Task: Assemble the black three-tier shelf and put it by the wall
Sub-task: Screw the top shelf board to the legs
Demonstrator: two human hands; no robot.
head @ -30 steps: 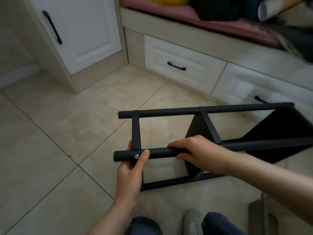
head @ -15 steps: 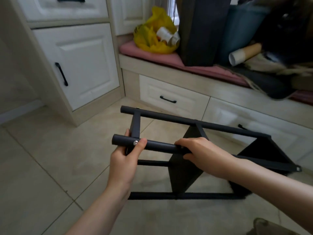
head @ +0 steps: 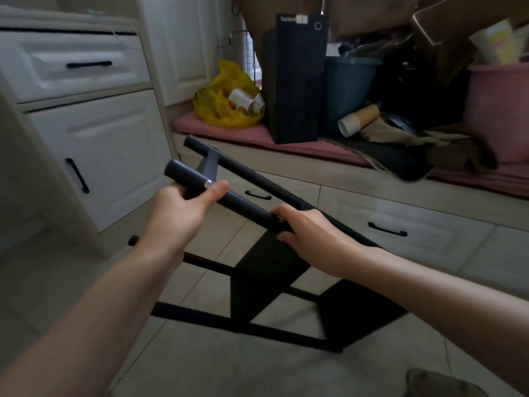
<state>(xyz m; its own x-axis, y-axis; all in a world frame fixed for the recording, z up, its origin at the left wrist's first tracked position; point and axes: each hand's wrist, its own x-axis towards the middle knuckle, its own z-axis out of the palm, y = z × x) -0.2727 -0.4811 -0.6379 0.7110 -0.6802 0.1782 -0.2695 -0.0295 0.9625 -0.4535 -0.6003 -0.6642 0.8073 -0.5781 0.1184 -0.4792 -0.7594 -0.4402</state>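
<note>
The black shelf [head: 266,276] is tilted in the air in front of me, its posts slanting down to the right and its black panels hanging below. My left hand [head: 183,207] grips the near post close to its upper end, the thumb lying beside a silver screw [head: 209,184]. My right hand [head: 307,233] grips the same post lower down. A second post [head: 243,170] runs parallel behind it. The lower rails sit near the tiled floor [head: 257,373]; I cannot tell if they touch it.
A white cabinet [head: 94,156] with black handles stands at left. A bench with drawers [head: 400,222] runs along the back, loaded with a yellow bag [head: 226,98], a black box [head: 296,78], a paper cup stack [head: 357,120] and a pink bin [head: 498,110].
The shelf has been lifted and tipped, its left end rising. My view has swung upward toward the bench. Both hands keep their grip on the near post.
</note>
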